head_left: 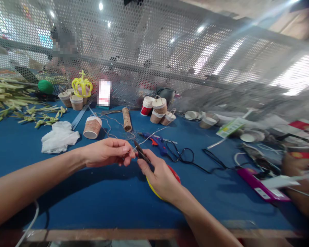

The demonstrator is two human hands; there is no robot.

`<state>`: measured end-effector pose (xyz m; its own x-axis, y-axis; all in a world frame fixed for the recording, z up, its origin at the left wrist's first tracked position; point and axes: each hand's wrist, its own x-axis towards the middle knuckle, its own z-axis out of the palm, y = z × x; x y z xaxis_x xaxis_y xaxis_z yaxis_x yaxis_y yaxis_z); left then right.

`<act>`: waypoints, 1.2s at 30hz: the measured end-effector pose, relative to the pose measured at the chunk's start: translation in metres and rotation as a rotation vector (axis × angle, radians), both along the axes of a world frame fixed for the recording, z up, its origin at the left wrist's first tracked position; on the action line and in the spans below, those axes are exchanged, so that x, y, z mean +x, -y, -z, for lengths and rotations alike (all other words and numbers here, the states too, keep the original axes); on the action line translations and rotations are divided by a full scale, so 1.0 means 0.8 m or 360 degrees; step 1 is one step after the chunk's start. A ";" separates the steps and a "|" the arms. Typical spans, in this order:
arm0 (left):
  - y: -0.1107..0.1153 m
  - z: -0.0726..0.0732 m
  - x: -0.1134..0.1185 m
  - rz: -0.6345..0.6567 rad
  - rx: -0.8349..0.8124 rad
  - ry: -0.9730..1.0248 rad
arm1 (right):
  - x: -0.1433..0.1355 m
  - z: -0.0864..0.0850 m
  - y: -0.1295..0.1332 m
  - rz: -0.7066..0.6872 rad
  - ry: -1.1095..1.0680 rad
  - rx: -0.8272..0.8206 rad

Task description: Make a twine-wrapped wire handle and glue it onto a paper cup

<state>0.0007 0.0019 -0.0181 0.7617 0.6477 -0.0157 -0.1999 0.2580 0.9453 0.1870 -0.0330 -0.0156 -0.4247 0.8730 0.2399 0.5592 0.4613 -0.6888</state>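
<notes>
Now, at a blue table [92, 209], L to R: pale stalks [7, 94] lie well out past the L hand [110, 151], w/ a crumpled white sheet [59, 138] beyond its forearm & a paper cup [92, 127] just beyond its knuckles. L hand is narrowed to a pinch, thumb & fingers on a thin twisted cord [153, 133], whose free end runs up & off beyond the R hand [159, 174]. Farther out, past the L fingertips, a roll of twine [126, 119]. R hand is wrapped round red-and-yellow-handled cutters [143, 155], dark tips at the cord, right by the L pinch; can't tell if cord is btwn the blades. Step in hand: prob. lining up a snip nr the pinch. Next move would call for cord kept taut, L fingertips clear, R grip squeezed. Just beyond R hand, a blue glue gun [159, 144], its black cable [181, 158] trailing right; a purple box [257, 187] well off to R hand's right.
</notes>
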 end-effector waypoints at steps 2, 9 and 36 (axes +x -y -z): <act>0.002 0.006 0.002 0.0124 -0.0172 0.0104 | 0.000 0.000 0.001 -0.0009 0.0010 -0.0010; 0.011 0.010 0.008 0.0249 -0.0446 0.0353 | 0.001 0.000 0.001 -0.0061 0.0023 0.0024; 0.019 -0.022 0.005 -0.0630 0.1596 -0.1149 | -0.003 0.007 -0.003 0.0136 0.0183 0.0050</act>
<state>0.0046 -0.0137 -0.0007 0.5398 0.7939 0.2799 0.5332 -0.5797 0.6162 0.1848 -0.0302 -0.0210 -0.3756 0.8999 0.2215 0.6718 0.4290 -0.6039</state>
